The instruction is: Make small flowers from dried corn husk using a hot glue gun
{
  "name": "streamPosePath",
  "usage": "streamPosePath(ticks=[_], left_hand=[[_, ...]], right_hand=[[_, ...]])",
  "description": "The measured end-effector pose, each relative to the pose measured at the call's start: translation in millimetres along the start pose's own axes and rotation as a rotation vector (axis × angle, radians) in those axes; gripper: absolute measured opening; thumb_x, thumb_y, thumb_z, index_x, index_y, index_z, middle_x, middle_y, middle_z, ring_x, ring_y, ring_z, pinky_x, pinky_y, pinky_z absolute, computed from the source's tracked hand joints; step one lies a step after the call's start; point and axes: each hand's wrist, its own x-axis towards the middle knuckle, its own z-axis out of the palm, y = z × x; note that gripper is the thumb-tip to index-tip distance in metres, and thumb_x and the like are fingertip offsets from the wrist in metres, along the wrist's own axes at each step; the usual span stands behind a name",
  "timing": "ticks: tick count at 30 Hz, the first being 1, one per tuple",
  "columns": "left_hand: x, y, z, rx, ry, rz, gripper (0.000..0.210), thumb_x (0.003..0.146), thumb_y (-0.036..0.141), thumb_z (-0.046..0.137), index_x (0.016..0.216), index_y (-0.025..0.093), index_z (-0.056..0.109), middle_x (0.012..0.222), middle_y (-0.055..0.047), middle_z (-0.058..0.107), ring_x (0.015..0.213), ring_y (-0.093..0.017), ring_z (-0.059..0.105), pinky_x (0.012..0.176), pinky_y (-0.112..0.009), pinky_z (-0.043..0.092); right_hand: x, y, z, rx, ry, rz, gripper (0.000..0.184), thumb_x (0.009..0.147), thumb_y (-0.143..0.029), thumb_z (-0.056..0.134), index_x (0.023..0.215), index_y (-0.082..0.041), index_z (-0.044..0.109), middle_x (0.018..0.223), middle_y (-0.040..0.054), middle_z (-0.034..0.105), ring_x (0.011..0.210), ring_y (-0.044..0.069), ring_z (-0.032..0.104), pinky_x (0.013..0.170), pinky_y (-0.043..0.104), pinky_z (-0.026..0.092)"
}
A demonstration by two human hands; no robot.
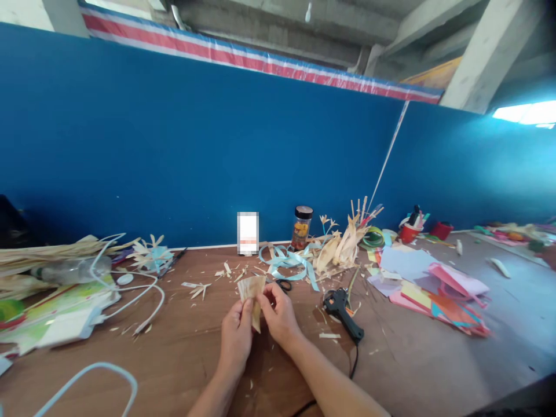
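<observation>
A pale, dry piece of corn husk (252, 287) is held up over the brown table, folded or layered, with its wider end at the top. My left hand (237, 330) pinches it from the left, thumb on the near face. From the right, my right hand (278, 313) grips its edge between thumb and fingers. Just behind the hands lie black-handled scissors (284, 284), partly hidden. To the right, a black glue gun (344, 315) rests on the table with its cord running toward me.
A lidded jar (301, 229), light-blue ribbon (291, 263) and a bundle of husks (341, 252) stand at the back. Coloured paper (417, 266) covers the right side. White cables (150, 284), a plastic bottle (78, 270) and a white power strip (72, 327) lie left. Husk scraps are scattered about.
</observation>
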Motion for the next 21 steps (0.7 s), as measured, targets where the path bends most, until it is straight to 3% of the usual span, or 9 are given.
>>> streamPosePath(ticks=[12,18,21], left_hand=[[-3,2,7.0,-0.154,-0.067,-0.181,0.03,0.074,0.042,0.049,0.065,0.014,0.051,0.039,0.009,0.038,0.032,-0.004,0.03,0.032,-0.015,0.022],[2,3,0.1,-0.166,0.048,-0.088,0.032,0.07,0.037,0.056,0.09,0.013,0.06,0.059,0.002,0.058,0.049,-0.009,0.051,0.045,-0.018,0.039],[6,-1,-2.8,-0.174,0.103,-0.092,0.033,0.067,0.036,0.058,0.089,0.011,0.062,0.068,-0.002,0.064,0.057,-0.014,0.056,0.052,-0.022,0.044]], right_hand=[[3,17,3,0.218,-0.02,0.135,0.012,0.079,-0.029,0.043,0.075,-0.019,0.045,0.06,-0.0036,0.046,0.051,0.01,0.043,0.047,0.019,0.035],[4,15,-2,0.223,-0.07,0.152,0.012,0.077,-0.029,0.045,0.072,-0.018,0.044,0.057,-0.0044,0.046,0.048,0.009,0.043,0.045,0.019,0.034],[3,17,-1,0.191,-0.066,0.144,0.011,0.076,-0.028,0.047,0.072,-0.019,0.044,0.057,-0.0038,0.047,0.05,0.01,0.045,0.047,0.02,0.035]])
